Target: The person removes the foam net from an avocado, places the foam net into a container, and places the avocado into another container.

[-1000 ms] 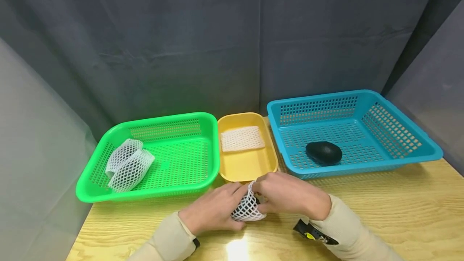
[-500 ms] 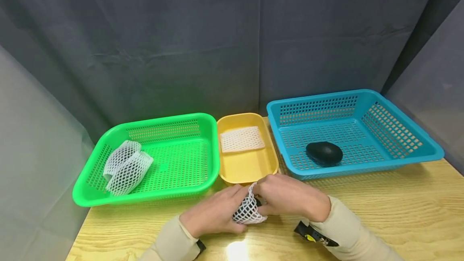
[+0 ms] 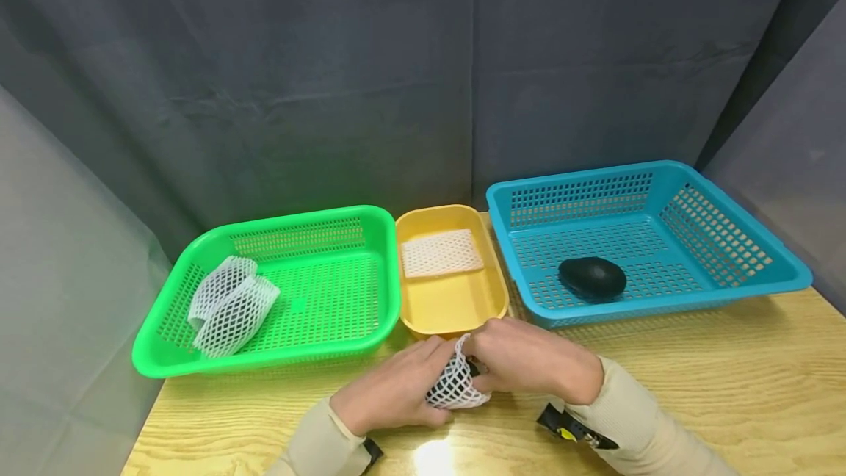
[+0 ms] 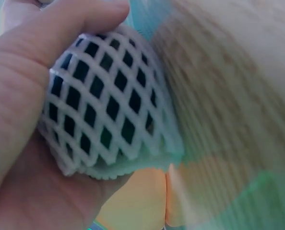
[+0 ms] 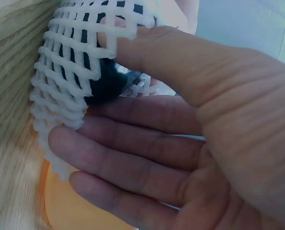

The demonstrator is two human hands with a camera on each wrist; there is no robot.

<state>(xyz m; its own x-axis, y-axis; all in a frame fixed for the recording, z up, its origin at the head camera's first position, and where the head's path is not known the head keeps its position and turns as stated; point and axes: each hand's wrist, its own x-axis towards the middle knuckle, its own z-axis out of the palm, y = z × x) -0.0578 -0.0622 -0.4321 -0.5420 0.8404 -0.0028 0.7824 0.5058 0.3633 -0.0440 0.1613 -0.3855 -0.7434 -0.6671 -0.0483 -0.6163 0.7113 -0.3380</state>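
Note:
Low over the front of the table, my left hand (image 3: 399, 388) grips a white foam net sleeve (image 3: 456, 386) with a dark, smooth, oval object inside. The left wrist view shows its thumb and palm around the netting (image 4: 109, 100). At the sleeve's open end, my right hand (image 3: 518, 358) has its thumb under the mesh and its fingers along the sleeve's edge. Part of the dark oval object (image 5: 109, 84) shows at that opening in the right wrist view; my hands and the mesh hide the rest.
A green basket (image 3: 386, 278) at left holds netted dark objects (image 3: 238, 314). In the middle, a yellow tray (image 3: 456, 307) holds flat foam netting (image 3: 441, 253). The blue basket (image 3: 661, 241) at right contains a black oval object (image 3: 591, 278). Grey curtains (image 3: 330, 79) hang behind the wooden table (image 3: 694, 380).
Both hands keep their hold, with the sleeve shifting very slightly right and down in the head view. The green basket appears a little farther left than at first.

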